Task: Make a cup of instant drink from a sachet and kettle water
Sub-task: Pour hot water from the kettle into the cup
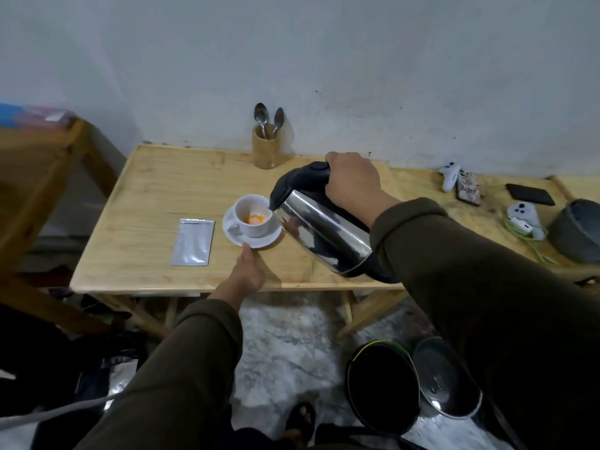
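Note:
A white cup [256, 227] stands on a white saucer [232, 235] in the middle of the wooden table [156, 196]. Orange powder lies in the cup's bottom. My right hand [352, 180] grips the black handle of a steel kettle [324, 235], which is tilted with its spout at the cup's right rim. My left hand [246, 271] touches the saucer's near edge with its thumb. A silver sachet [193, 241] lies flat to the left of the saucer.
A wooden holder [265, 151] with two spoons [268, 120] stands at the back by the wall. Controllers [449, 175], a phone [531, 193] and a grey pot [578, 230] lie at the right. A black pan [383, 388] and glass lid [449, 378] sit on the floor.

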A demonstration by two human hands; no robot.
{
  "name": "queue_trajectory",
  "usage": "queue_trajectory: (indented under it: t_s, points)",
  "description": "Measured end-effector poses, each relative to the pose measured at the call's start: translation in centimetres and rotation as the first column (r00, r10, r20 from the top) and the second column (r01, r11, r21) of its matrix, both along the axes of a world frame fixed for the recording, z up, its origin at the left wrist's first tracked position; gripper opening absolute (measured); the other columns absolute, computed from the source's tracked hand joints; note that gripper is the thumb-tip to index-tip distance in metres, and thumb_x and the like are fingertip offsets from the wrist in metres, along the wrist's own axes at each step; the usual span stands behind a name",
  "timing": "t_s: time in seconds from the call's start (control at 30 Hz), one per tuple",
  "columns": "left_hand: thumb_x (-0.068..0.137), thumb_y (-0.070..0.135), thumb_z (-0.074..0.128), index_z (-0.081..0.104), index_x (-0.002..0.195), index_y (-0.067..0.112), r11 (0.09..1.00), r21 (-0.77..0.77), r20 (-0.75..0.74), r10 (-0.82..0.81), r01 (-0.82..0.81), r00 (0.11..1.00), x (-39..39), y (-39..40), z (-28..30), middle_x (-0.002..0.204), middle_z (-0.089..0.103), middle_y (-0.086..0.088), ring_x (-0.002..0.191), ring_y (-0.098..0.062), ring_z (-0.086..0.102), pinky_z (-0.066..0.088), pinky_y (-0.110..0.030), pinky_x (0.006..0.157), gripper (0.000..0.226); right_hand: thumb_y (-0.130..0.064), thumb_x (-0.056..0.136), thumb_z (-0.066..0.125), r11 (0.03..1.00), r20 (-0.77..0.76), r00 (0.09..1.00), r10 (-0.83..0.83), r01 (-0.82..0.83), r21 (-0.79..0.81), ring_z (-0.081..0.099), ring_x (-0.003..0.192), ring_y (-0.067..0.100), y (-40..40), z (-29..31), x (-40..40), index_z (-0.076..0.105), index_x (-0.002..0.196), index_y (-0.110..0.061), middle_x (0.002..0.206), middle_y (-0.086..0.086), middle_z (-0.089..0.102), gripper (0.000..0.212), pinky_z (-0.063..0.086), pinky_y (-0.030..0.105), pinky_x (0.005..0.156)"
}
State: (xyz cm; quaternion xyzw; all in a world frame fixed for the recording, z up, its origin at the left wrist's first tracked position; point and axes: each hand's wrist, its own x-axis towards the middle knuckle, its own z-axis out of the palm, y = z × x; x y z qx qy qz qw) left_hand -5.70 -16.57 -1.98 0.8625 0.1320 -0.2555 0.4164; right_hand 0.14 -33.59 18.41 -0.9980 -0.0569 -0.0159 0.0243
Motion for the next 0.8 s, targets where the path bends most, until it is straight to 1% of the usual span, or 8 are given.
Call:
queue_trajectory:
  t_s: [0.1, 0.2, 0.3, 0.4, 0.47, 0.6, 0.7, 0.8]
  points:
    - [0.085, 0.004, 0.047, -0.011, 0.151, 0.007, 1.0, -0.002, 0.013, -0.022, 0.022, 1.0, 0.1, 0.2, -0.2, 0.155, 0.021, -0.024, 0.14, -0.038, 0.032, 0.032, -0.046, 0.114, 0.088, -0.008, 0.09, 0.048, 0.998, -0.014, 1.0, 0.018, -0.019, -0.061, 0.058, 0.104, 0.035, 1.6, 0.3, 0.5, 0.054, 0.115, -0.008, 0.113, 0.017, 0.06, 0.026, 0.042, 0.035, 0.072]
    - [0.086, 0.002, 0.047, -0.011, 0.151, 0.006, 1.0, -0.005, 0.014, -0.019, 0.019, 1.0, 0.2, 0.2, -0.2, 0.156, 0.019, -0.024, 0.14, -0.038, 0.031, 0.031, -0.045, 0.115, 0.088, -0.007, 0.09, 0.048, 0.993, -0.022, 0.999, 0.04, -0.042, -0.112, 0.058, 0.106, 0.036, 3.1, 0.6, 1.0, 0.055, 0.114, -0.006, 0.114, 0.017, 0.06, 0.026, 0.045, 0.036, 0.076]
    - [0.086, 0.001, 0.046, -0.012, 0.151, 0.004, 1.0, -0.013, 0.017, -0.026, 0.027, 1.0, 0.3, 0.1, -0.4, 0.156, 0.015, -0.025, 0.143, -0.037, 0.025, 0.028, -0.044, 0.117, 0.087, -0.005, 0.09, 0.047, 0.984, -0.033, 0.999, 0.041, -0.046, -0.169, 0.058, 0.106, 0.034, 4.2, 1.0, 1.5, 0.057, 0.113, -0.006, 0.114, 0.016, 0.059, 0.025, 0.042, 0.035, 0.073]
    - [0.089, 0.002, 0.044, -0.016, 0.15, 0.006, 0.999, -0.006, -0.006, -0.034, 0.034, 0.999, 0.3, 0.0, -0.5, 0.16, 0.006, -0.021, 0.147, -0.035, 0.014, 0.021, -0.04, 0.12, 0.087, -0.005, 0.091, 0.045, 0.98, -0.042, 0.999, 0.03, -0.038, -0.194, 0.058, 0.105, 0.032, 4.9, 1.3, 1.9, 0.058, 0.111, -0.007, 0.112, 0.014, 0.06, 0.024, 0.039, 0.034, 0.071]
    - [0.09, 0.002, 0.043, -0.018, 0.15, 0.007, 0.999, -0.007, -0.013, -0.047, 0.047, 0.999, 0.3, 0.0, -0.6, 0.161, 0.004, -0.018, 0.148, -0.035, 0.01, 0.02, -0.041, 0.12, 0.086, -0.006, 0.091, 0.046, 0.977, -0.046, 0.999, 0.028, -0.037, -0.21, 0.058, 0.104, 0.031, 5.3, 1.4, 2.1, 0.058, 0.11, -0.008, 0.111, 0.013, 0.06, 0.022, 0.039, 0.034, 0.07]
    - [0.09, 0.002, 0.043, -0.017, 0.15, 0.007, 0.998, -0.008, -0.014, -0.064, 0.064, 0.998, 0.3, 0.2, -0.6, 0.161, 0.003, -0.017, 0.149, -0.035, 0.01, 0.02, -0.04, 0.12, 0.086, -0.004, 0.091, 0.046, 0.973, -0.056, 0.998, 0.023, -0.035, -0.229, 0.057, 0.104, 0.03, 5.8, 1.6, 2.3, 0.058, 0.11, -0.008, 0.111, 0.013, 0.06, 0.023, 0.038, 0.033, 0.07]
    - [0.09, 0.004, 0.044, -0.018, 0.15, 0.008, 0.997, -0.006, -0.018, -0.071, 0.071, 0.997, 0.3, 0.2, -0.5, 0.161, 0.004, -0.017, 0.149, -0.034, 0.01, 0.02, -0.04, 0.12, 0.087, -0.002, 0.09, 0.045, 0.971, -0.046, 0.999, 0.024, -0.034, -0.238, 0.056, 0.1, 0.029, 5.8, 1.8, 2.4, 0.058, 0.11, -0.008, 0.11, 0.013, 0.059, 0.024, 0.038, 0.032, 0.07]
    - [0.091, 0.006, 0.044, -0.018, 0.15, 0.008, 0.997, -0.005, -0.028, -0.077, 0.077, 0.997, 0.3, 0.2, -0.4, 0.162, 0.001, -0.016, 0.149, -0.033, 0.009, 0.019, -0.039, 0.121, 0.086, 0.0, 0.09, 0.043, 0.968, -0.039, 0.999, 0.033, -0.042, -0.247, 0.056, 0.097, 0.029, 6.1, 1.9, 2.6, 0.058, 0.11, -0.007, 0.104, 0.013, 0.057, 0.026, 0.038, 0.032, 0.07]
